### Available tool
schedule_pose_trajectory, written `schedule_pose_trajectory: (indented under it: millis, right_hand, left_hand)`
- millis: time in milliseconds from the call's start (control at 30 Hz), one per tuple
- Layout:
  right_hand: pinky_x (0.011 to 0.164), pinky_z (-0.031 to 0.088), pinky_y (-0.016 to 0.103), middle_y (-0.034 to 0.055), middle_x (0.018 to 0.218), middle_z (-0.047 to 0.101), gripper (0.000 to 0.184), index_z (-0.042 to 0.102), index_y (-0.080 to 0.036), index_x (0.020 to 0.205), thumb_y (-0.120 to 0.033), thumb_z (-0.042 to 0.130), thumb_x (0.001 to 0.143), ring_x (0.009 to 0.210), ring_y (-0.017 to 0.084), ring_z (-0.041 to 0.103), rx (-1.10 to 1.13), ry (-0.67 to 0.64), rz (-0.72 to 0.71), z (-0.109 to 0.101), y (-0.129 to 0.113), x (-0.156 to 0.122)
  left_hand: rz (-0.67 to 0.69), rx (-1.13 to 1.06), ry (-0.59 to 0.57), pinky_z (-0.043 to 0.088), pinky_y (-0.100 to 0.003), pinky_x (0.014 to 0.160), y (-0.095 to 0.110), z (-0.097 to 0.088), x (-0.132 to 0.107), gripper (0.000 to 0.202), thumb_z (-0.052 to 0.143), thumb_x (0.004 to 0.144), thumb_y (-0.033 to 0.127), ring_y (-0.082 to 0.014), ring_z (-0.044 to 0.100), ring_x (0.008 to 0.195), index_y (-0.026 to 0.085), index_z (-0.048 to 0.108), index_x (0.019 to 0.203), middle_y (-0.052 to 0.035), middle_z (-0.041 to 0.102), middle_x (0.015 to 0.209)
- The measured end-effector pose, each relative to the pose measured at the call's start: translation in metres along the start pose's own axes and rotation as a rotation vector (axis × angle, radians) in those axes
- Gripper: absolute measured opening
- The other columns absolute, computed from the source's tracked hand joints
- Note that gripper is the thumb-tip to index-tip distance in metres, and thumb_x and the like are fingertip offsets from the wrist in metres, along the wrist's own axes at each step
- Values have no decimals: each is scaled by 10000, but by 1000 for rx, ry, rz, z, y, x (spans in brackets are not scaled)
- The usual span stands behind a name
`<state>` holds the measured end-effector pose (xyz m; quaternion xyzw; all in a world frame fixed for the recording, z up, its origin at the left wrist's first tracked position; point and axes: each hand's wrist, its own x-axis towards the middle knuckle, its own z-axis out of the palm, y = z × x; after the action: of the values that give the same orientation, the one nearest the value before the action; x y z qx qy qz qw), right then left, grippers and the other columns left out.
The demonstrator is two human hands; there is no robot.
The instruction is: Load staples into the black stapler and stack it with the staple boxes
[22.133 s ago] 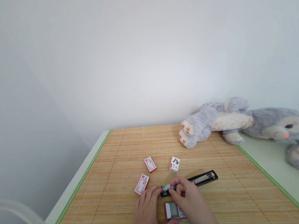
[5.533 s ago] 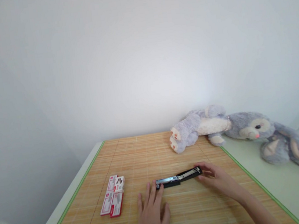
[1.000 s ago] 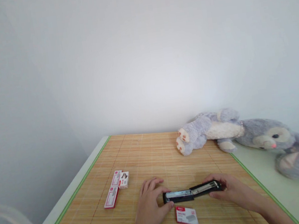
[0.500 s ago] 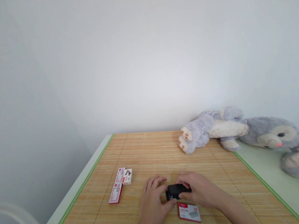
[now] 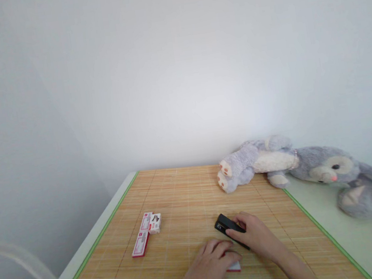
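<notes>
A black stapler (image 5: 230, 226) lies slanted on the bamboo mat (image 5: 176, 191), its left end pointing away from me. My right hand (image 5: 254, 231) is closed around its near right part, thumb on the near side and fingers on the far side. Just below it, my left hand (image 5: 212, 265) is curled over a small red-and-white staple box (image 5: 234, 268). Most of that box is hidden under the palm and fingers; only its near right corner shows.
On the left of the mat, two flat red-and-white boxes (image 5: 140, 244) lie end to end, with a small white box (image 5: 155, 223) touching them. A grey plush rabbit (image 5: 275, 161) lies along the back right. A white cable (image 5: 26, 261) curves in at the lower left.
My left hand has left the stapler and come down over the staple box. The stapler, in my right hand, has moved slightly away from me and turned. The view has shifted slightly.
</notes>
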<state>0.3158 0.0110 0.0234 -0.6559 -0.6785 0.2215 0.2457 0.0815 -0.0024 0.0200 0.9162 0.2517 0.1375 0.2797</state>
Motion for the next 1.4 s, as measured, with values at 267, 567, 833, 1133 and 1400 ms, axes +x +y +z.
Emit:
schedule_pose_trajectory:
  millis: [267, 567, 833, 1133, 1400]
  right_hand:
    - [629, 406, 285, -8, 743, 640, 436, 702, -200, 1163, -474, 679, 826, 703, 200, 588, 292, -6, 144, 31, 11, -38]
    - [714, 487, 287, 24, 955, 669, 562, 601, -214, 1333, -244, 654, 774, 824, 206, 630, 515, -47, -12, 70, 13, -45]
    - [581, 423, 260, -3, 909, 607, 629, 540, -205, 1420, -268, 638, 801, 614, 134, 518, 420, -17, 16, 73, 19, -48]
    - [605, 477, 272, 4, 985, 609, 768, 387, -240, 1557, -350, 636, 839, 604, 129, 522, 396, 0, 39, 71, 18, -56]
    - [582, 459, 267, -5, 936, 621, 739, 434, -249, 1534, -368, 629, 831, 578, 126, 507, 375, 16, 34, 73, 17, -53]
  left_hand:
    - [-427, 42, 183, 376, -422, 1133, -33, -32, -31, 693, 631, 682, 164, -285, 482, 1294, 313, 554, 1355, -59, 543, 1370]
    - [-312, -137, 130, 365, -423, 1144, -33, -23, -11, 713, 774, 721, 324, -296, 470, 1312, 355, 556, 1400, -39, 546, 1400]
    - [-297, -206, 150, 271, -484, 1245, -43, -21, -21, 962, 809, 737, 346, -300, 266, 1517, 418, 332, 1569, -14, 306, 1657]
    - [-918, 325, 847, 405, -569, 1100, -126, -53, -128, 593, 553, 862, 568, -374, 567, 1227, 202, 624, 1323, -134, 645, 1272]
    - [-925, -197, 945, 560, -392, 794, -65, -17, -83, 599, 635, 806, 549, -251, 697, 852, 236, 542, 1309, -65, 706, 1146]
